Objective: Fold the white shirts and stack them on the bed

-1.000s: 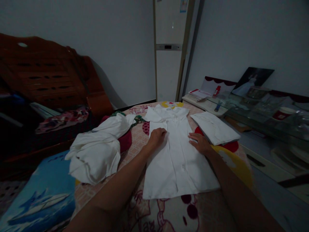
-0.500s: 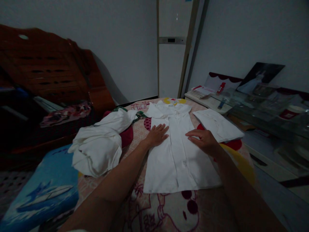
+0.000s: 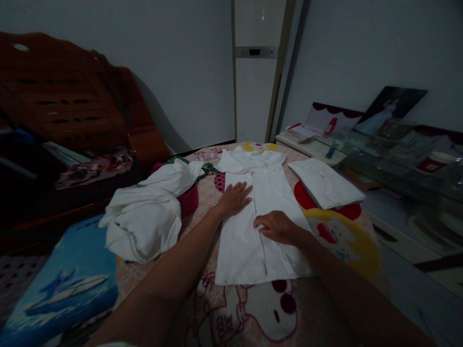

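A white short-sleeved shirt (image 3: 242,255) lies spread on the patterned cloth, collar away from me and hem toward me. My left hand (image 3: 235,199) rests flat on its left half, fingers spread. At the shirt's middle, my right hand (image 3: 277,227) has its fingers curled together at the front strip, closed on the fabric there. A folded white garment (image 3: 327,183) lies to the right of the shirt. On the left is a loose, crumpled heap of white clothing (image 3: 144,217).
Pink patterned cloth (image 3: 253,313) covers the surface under the shirts. A wooden bench (image 3: 68,106) stands at left, near a blue cushion (image 3: 72,284). At right are a glass shelf with a paper cup (image 3: 432,163) and a white cabinet with papers (image 3: 302,132). A tall white appliance (image 3: 255,96) stands behind.
My right hand has moved left and toward me, from the shirt's right side to its middle, and its fingers have closed. My left hand stays flat in place.
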### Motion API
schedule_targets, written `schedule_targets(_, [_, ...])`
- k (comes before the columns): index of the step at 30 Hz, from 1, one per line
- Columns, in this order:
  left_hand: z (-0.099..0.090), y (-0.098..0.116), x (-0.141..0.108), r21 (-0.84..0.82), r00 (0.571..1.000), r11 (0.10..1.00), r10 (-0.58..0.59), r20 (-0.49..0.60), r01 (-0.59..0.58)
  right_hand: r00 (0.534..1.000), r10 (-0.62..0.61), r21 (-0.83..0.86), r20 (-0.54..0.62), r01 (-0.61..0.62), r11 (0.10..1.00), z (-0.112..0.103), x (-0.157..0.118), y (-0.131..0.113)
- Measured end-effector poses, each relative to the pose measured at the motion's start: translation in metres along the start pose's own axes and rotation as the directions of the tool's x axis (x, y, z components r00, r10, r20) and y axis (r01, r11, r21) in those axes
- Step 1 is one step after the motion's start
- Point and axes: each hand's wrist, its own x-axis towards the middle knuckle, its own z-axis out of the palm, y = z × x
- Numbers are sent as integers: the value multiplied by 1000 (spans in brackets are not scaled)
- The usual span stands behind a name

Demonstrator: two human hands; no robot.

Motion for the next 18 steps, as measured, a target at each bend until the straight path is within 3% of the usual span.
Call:
schedule_targets(6, [2, 0, 0, 20, 1000, 1000, 11, -24, -10, 999, 26, -17, -24, -27, 999, 7, 4, -2])
schedule_targets(12, [3, -2, 0, 49, 999, 998, 30, -33, -29, 996, 72, -26, 53, -71, 997, -2, 4, -8])
schedule_targets(18, [3, -1, 2, 54, 999, 999, 5, -35, -4, 996, 64, -80, 58, -60, 995, 0, 6, -6])
